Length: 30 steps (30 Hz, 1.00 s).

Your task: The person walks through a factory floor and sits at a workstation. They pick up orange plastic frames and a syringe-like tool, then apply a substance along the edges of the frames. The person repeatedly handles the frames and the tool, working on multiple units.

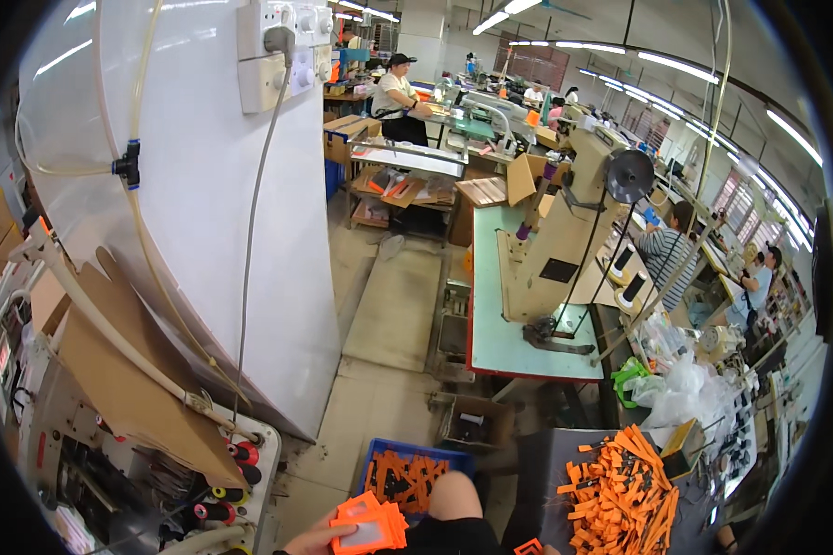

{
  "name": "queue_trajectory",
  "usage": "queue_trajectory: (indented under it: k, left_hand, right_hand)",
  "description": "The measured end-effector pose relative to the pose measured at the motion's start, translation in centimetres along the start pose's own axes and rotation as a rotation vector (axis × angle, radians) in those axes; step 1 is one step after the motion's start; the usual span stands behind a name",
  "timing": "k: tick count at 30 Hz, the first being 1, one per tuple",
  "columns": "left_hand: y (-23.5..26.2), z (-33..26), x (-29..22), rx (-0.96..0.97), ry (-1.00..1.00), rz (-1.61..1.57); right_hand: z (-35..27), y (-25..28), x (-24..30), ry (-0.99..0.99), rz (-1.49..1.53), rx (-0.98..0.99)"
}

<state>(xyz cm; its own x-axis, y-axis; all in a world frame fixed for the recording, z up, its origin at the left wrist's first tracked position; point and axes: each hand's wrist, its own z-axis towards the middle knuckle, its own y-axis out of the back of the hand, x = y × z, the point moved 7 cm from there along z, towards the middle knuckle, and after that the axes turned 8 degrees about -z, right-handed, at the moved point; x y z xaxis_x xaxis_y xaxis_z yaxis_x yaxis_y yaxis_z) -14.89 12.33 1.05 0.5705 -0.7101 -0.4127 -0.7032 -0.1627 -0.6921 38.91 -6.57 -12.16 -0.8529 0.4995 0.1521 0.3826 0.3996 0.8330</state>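
At the lower edge, my left hand (317,538) is closed around a stack of bright orange flat pieces (370,525) with pale grey, window-like panels. Only a sliver of my right hand (552,550) shows at the bottom edge, beside a small orange-edged piece (528,548); its fingers are mostly cut off. To its right, a large heap of orange strips with black parts (620,495) lies on a dark grey surface (537,462). Beyond my bare knee, a blue crate (366,472) holds more orange and black strips (407,481).
A cream sewing machine (555,259) stands on a green table (528,356) ahead. An open carton (477,421) sits on the floor. White wall panel (287,231), cardboard (139,398) and thread spools (215,511) are at left. Plastic bags (685,379) lie at right; other people work farther off.
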Motion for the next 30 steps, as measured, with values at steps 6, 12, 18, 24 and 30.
queue_trajectory:
  k: [6,12,18,24,30]
  left_hand:
    - [0.5,-1.2,-3.2,-0.099,-0.139,-0.119]
    - [1.9,-4.1,-7.1,-0.240,-0.391,-0.285]
    - [-6.9,-4.3,-19.7,-0.223,-0.670,0.010]
    - [-23.9,16.2,-37.7,0.200,-0.425,0.271]
    - [-28.8,41.2,-41.2,0.337,0.075,0.179]
  right_hand:
    - [2.7,5.1,7.8,0.237,-0.058,0.017]
    - [10.8,10.6,21.0,0.352,0.034,-0.015]
    - [22.0,17.7,31.4,0.483,0.121,-0.012]
    - [38.3,25.6,40.3,0.516,0.220,-0.048]
    - [52.5,33.1,48.4,0.524,0.251,-0.027]
